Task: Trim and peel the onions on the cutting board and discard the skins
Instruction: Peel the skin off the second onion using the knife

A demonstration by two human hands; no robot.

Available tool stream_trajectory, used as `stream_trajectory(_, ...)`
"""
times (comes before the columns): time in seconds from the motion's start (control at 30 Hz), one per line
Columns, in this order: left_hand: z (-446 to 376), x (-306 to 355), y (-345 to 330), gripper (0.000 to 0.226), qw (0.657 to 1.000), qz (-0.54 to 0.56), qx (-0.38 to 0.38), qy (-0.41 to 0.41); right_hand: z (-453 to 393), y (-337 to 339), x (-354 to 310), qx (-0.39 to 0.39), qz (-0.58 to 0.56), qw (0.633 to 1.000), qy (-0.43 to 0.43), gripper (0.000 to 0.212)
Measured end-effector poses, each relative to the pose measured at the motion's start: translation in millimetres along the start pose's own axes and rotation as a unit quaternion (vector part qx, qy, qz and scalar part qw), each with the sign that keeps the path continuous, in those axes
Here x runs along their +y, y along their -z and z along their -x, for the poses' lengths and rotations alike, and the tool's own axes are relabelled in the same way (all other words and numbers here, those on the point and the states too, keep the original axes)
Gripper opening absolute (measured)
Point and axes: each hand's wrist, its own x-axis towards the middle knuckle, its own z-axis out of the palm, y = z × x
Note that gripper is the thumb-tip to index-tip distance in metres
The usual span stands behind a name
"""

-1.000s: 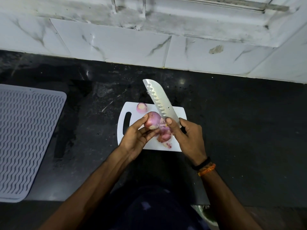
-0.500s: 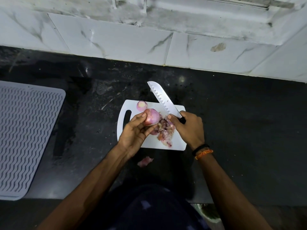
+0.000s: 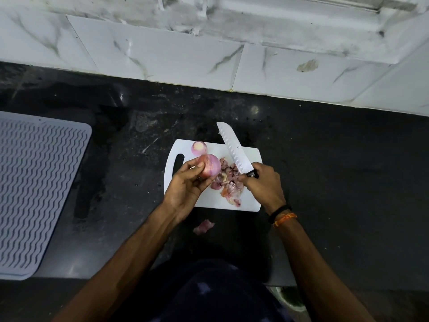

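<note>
A white cutting board (image 3: 251, 154) lies on the black counter. My left hand (image 3: 185, 187) holds a pink onion (image 3: 212, 167) just above the board's left part. Behind it a second, smaller peeled onion (image 3: 198, 147) sits near the board's far edge. My right hand (image 3: 263, 184) grips the black handle of a knife (image 3: 234, 149), whose blade points away to the upper left over the board. A heap of pink onion skins (image 3: 228, 182) lies on the board between my hands. One loose skin (image 3: 203, 226) lies on the counter in front of the board.
A grey ribbed drying mat (image 3: 34, 187) covers the counter at the left. White marble-look tiles (image 3: 162, 54) form the wall behind. The counter's front edge runs just before my body; a pale bin rim (image 3: 290, 298) shows below it at lower right.
My right hand has drawn back to the right and lowered the knife blade flatter over the board. A skin piece has fallen onto the counter. My left hand still holds the onion.
</note>
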Motion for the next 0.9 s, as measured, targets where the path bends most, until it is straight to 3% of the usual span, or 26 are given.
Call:
stream_trajectory(0.13,-1.9,-2.4,2.4,0.038,1.000,0.002,-0.011,-0.001,0.6,1.5,-3.4,-0.002,-0.040,0.999,-0.016,0.014)
stream_trajectory(0.33,-2.4,-4.5,2.5,0.039,0.999,-0.010,-0.037,-0.018,2.6,0.3,-0.9,0.007,-0.005,1.000,0.024,0.019)
stream_trajectory(0.43,-2.6,-4.2,3.4,0.050,0.998,-0.022,-0.048,-0.034,5.8,4.0,-9.2,-0.019,-0.083,0.996,0.037,0.020)
stream_trajectory(0.57,-2.2,-5.8,4.4,0.052,0.997,-0.032,-0.061,-0.043,17.2,8.5,-22.0,-0.039,-0.148,0.986,0.062,0.042)
stream_trajectory(0.9,2.5,-7.2,1.6,0.053,0.993,-0.060,-0.080,-0.059,34.4,9.9,-33.0,-0.032,0.009,0.989,0.147,0.033)
